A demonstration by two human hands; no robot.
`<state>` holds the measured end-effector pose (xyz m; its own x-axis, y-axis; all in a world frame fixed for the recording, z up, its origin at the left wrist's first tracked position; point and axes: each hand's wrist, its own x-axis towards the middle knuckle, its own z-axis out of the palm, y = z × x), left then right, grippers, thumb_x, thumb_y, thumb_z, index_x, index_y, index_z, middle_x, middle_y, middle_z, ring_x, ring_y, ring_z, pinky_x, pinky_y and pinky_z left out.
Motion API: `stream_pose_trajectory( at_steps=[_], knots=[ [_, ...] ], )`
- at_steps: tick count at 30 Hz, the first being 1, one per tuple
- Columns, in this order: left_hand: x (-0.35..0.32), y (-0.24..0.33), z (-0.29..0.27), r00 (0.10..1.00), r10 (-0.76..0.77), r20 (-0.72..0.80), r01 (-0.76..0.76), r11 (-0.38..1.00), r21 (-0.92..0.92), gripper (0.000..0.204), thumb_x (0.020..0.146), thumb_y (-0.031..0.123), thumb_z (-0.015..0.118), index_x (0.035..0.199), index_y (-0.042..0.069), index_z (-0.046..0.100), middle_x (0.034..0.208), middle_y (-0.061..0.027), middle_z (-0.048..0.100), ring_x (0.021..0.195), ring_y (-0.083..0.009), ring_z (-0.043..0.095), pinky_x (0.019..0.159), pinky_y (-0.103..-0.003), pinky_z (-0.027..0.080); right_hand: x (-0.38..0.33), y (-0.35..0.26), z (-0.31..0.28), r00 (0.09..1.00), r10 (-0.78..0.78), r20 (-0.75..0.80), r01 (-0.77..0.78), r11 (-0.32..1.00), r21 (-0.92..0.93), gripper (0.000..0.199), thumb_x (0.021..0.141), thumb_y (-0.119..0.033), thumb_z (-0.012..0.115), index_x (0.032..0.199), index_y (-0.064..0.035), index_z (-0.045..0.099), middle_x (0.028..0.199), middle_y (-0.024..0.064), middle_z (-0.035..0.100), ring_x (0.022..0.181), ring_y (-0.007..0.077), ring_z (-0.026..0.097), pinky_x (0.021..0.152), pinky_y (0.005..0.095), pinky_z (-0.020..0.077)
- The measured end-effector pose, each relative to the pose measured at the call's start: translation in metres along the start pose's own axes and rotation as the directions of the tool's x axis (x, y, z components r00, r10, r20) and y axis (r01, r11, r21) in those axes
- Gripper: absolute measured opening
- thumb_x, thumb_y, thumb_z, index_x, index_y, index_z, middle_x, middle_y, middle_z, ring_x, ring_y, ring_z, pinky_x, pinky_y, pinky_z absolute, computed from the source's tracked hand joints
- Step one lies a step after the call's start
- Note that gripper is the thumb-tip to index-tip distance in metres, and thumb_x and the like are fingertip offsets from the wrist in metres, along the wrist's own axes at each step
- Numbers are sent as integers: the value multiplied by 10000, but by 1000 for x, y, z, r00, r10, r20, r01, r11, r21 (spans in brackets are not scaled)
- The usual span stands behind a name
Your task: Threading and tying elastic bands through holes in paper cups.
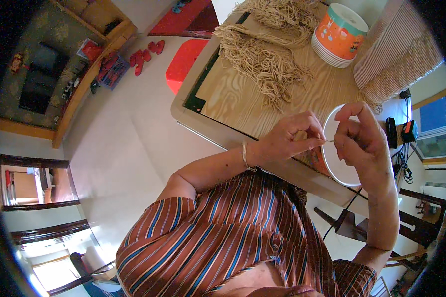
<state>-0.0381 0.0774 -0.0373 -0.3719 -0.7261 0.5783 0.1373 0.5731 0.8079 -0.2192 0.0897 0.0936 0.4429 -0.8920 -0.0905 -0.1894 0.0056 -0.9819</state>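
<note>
My left hand (293,137) pinches one end of a short, thin tan strand (329,141), with thumb and forefinger closed. At the strand's other end my right hand (362,141) pinches it, its forefinger raised and curled. The strand is stretched between the two hands, and they are only a small gap apart. Under them stands an open round tub (324,163) with a white rim and an orange side, partly hidden by my right hand. Farther back on the table lies a loose heap of beige yarn (262,62).
Stacked patterned paper tubs (338,37) stand at the far right of the wood-grain table (238,106). Beside them is a striped woven roll (401,59). Black cables (405,166) hang at the right edge. A red stool (183,64) stands beyond the table's left side.
</note>
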Motion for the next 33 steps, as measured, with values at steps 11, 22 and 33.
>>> stream_pose_trajectory(
  at_steps=[11,22,33],
  knots=[
    [-29,-2,9,956,-267,-122,258,962,-87,49,922,78,597,954,63,564,867,-11,532,761,-91,484,669,-220,403,-2,1,-2,997,63,-33,-61,997,49,266,851,27,539,1090,-73,478,695,-25,521,595,42,489,513,189,374],
    [-26,-15,17,804,-577,145,556,640,-530,113,944,110,567,1023,30,576,898,-34,614,779,-82,574,692,-253,495,1,6,9,998,-26,60,24,999,38,267,888,53,551,1099,-83,460,738,-35,517,665,32,475,569,186,368],
    [-13,25,9,982,-100,-160,140,955,262,218,896,130,637,1075,43,548,908,-65,548,801,-170,570,737,-309,481,1,7,-1,998,57,22,-57,998,7,247,888,15,563,1092,-87,468,714,-36,500,632,31,462,541,191,356]
  ],
)
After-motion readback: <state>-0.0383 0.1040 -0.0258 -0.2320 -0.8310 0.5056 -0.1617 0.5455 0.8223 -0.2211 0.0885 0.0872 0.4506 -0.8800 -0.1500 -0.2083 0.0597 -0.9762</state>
